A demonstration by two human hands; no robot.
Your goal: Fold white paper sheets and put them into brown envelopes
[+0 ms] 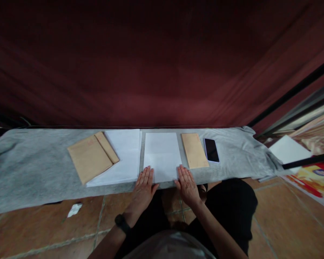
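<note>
A white sheet of paper (pixel 162 155) lies flat on a long surface covered with grey cloth (pixel 37 162). My left hand (pixel 143 187) rests open and flat at the sheet's near left corner. My right hand (pixel 187 184) lies open and flat at its near right corner. Both hands hold nothing. A stack of white paper (pixel 124 154) lies just left of the sheet, with a brown envelope (pixel 91 155) resting partly on it. A second, narrower brown envelope (pixel 194 150) lies right of the sheet. A black watch band sits on my left wrist.
A dark phone (pixel 211 150) lies right of the narrow envelope. A dark red curtain (pixel 162 64) hangs behind the surface. The floor is brown tile with a scrap of white paper (pixel 75 209). More white sheets (pixel 288 148) and colourful printed material lie at the right.
</note>
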